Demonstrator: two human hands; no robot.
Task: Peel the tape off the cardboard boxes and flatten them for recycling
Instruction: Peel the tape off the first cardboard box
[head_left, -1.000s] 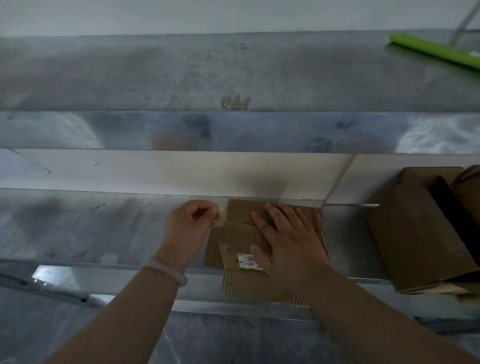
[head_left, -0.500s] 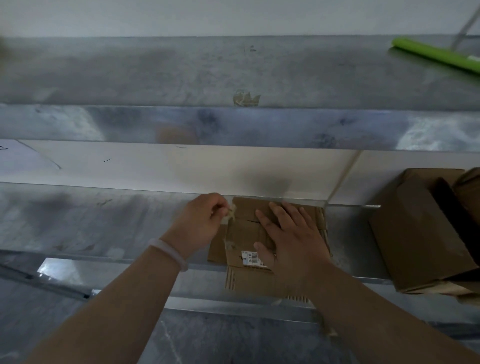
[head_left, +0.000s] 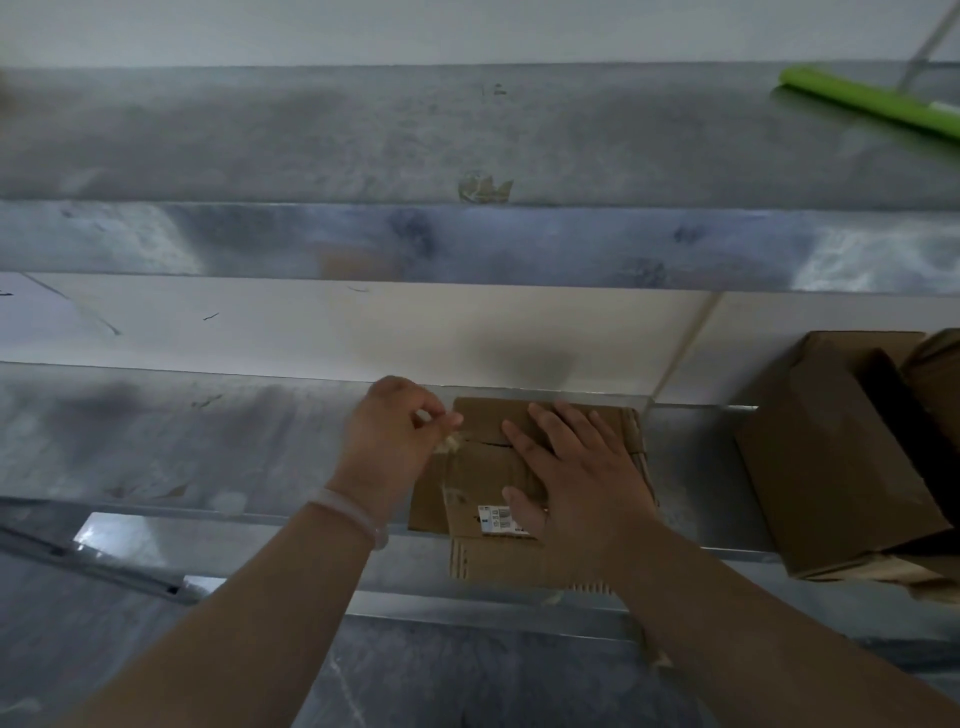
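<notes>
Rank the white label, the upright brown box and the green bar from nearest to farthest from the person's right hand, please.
1. White label: beside the right hand's thumb, on the flat cardboard.
2. Upright brown box: same shelf, to the right.
3. Green bar: upper shelf, far right.

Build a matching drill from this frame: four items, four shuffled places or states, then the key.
Items
1. left hand
2. right hand
3. white label
4. green bar

Places or states
A. lies at the far right of the upper shelf
B. rests flat, fingers spread, on the cardboard box
C. pinches a tape strip at the box's left edge
D. stuck on the box, beside the right thumb

Pairs: 1-C, 2-B, 3-D, 4-A
</notes>
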